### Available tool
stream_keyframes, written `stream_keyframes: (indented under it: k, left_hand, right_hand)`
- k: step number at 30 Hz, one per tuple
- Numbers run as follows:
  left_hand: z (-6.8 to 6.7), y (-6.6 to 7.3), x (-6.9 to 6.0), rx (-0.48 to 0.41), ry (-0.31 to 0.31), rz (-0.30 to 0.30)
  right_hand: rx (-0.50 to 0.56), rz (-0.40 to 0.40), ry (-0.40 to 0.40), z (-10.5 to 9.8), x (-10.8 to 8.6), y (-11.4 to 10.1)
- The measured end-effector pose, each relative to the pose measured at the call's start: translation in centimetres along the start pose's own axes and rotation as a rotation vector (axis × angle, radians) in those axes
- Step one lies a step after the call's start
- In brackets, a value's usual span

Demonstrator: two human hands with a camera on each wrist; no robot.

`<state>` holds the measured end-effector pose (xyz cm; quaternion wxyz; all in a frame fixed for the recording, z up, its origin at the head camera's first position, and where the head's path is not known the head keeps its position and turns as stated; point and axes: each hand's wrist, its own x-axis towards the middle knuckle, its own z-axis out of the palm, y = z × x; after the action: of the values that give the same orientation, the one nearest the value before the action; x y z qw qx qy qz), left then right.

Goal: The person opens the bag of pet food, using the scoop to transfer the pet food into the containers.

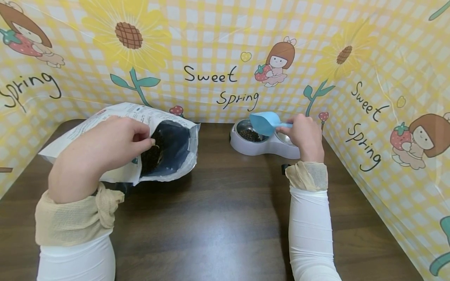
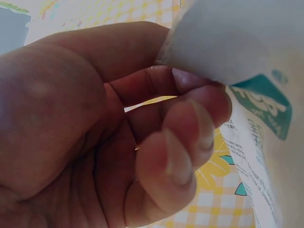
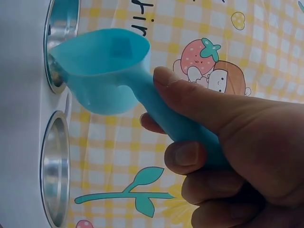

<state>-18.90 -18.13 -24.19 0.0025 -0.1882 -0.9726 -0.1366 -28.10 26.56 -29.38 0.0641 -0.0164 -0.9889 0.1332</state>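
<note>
A blue scoop is tilted over the left bowl of a white double pet feeder; my right hand grips its handle. Dark kibble lies in that left bowl. The right wrist view shows the inside of the scoop with no kibble in it, and the bare steel of the other bowl. On the left, a white pet food bag lies on its side, mouth toward the right, with dark kibble inside. My left hand pinches the edge of its opening between thumb and fingers.
A brown wooden table carries the bag and the feeder. Yellow checked cloth with printed flowers and lettering rises behind and along both sides. A small black object shows beside my right wrist.
</note>
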Motion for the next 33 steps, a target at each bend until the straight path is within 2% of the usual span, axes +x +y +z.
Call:
stream_keyframes:
  k: [7,12,19,27,33]
  left_hand:
    - [-0.1,0.4,-0.2,0.005,0.002,-0.003]
    - [-0.2,0.5,-0.2,0.007,0.005,-0.001]
    - [0.0,0.2,-0.1,0.009,0.009,0.005]
    - [0.1,-0.1,0.0,0.004,0.015,0.017]
    - [0.1,0.0,0.0,0.002,0.012,0.014]
  right_hand:
    - [0.017,0.046,-0.065,0.0,0.0,0.2]
    - [0.008,0.094,-0.151,-0.1,0.1,0.4]
    - [0.035,0.043,-0.253,-0.4,0.3,0.5]
    - [0.169,0.014,-0.301,-1.1,0.2,0.6]
    - [0.207,0.007,-0.302,-1.4,0.1,0.3]
